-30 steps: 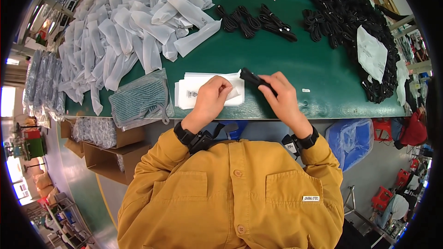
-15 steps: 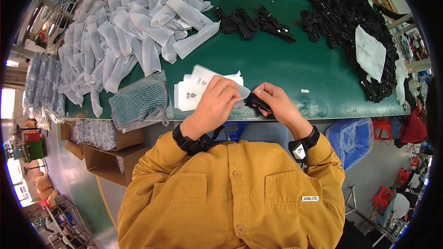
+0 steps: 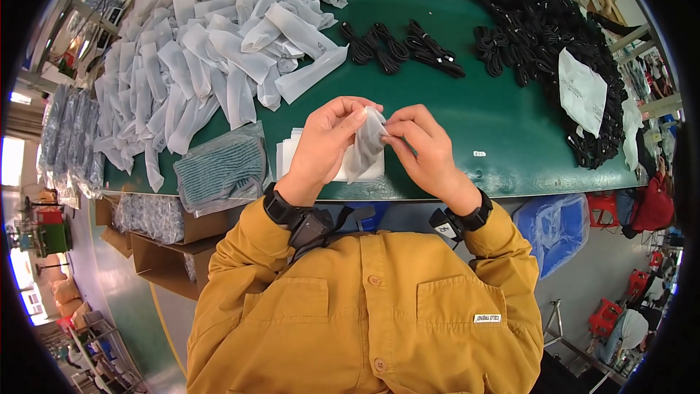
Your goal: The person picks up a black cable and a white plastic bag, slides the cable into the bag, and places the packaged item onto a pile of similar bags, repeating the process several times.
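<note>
Between my two hands, above the near edge of the table, is a small frosted plastic bag [image 3: 367, 146]; a greyish shape shows dimly through it. My left hand [image 3: 322, 144] grips the bag by its upper left side, thumb on top. At its upper right edge my right hand [image 3: 424, 147] pinches the plastic with thumb and fingertips. Under them lies a stack of flat white frosted bags [image 3: 286, 153], partly covered by my left hand. Bundled black cables [image 3: 435, 51] lie farther off on the green table.
A large heap of filled frosted bags [image 3: 211, 44] covers the far left. At the far right is a pile of black cables [image 3: 536, 36] with a white bag [image 3: 582, 91] on it. Grey-green gloves in clear plastic [image 3: 222, 164] lie left of the stack. A blue lined bin [image 3: 554, 230] stands below right.
The black cable bundle in my right hand is no longer exposed; a dark shape now shows inside the bag. My left hand has turned upright around the bag, and my right hand has risen to its edge.
</note>
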`<state>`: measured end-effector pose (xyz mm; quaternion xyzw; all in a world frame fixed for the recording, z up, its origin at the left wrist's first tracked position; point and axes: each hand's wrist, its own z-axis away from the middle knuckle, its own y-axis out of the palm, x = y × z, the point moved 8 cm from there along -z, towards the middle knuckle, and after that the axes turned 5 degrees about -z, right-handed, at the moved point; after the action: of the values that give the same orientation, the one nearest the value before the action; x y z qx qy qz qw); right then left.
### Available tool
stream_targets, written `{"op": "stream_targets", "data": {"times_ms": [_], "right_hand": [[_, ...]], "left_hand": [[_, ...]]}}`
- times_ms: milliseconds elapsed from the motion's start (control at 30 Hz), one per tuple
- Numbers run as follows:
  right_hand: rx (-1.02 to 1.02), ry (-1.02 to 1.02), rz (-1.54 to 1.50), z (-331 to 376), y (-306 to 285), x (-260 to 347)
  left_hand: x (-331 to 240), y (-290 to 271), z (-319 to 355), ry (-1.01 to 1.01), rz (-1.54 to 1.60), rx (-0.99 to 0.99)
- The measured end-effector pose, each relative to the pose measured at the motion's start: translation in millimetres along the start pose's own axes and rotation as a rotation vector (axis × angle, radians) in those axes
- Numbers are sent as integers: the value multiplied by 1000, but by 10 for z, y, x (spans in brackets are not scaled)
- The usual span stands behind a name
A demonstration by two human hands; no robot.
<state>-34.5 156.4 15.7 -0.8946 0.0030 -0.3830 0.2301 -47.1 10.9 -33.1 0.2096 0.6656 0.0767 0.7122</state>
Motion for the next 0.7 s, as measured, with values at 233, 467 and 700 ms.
{"op": "stream_targets", "data": {"times_ms": [233, 467, 700], "right_hand": [[-211, 47, 30, -339, -372, -390], [15, 212, 930, -115, -806, -1572], [118, 434, 452, 151, -469, -1225]], "left_hand": [[-620, -891, -114, 371, -455, -386], [-483, -250, 221, 510, -1161, -225], [337, 88, 370, 480, -1340, 76]]}}
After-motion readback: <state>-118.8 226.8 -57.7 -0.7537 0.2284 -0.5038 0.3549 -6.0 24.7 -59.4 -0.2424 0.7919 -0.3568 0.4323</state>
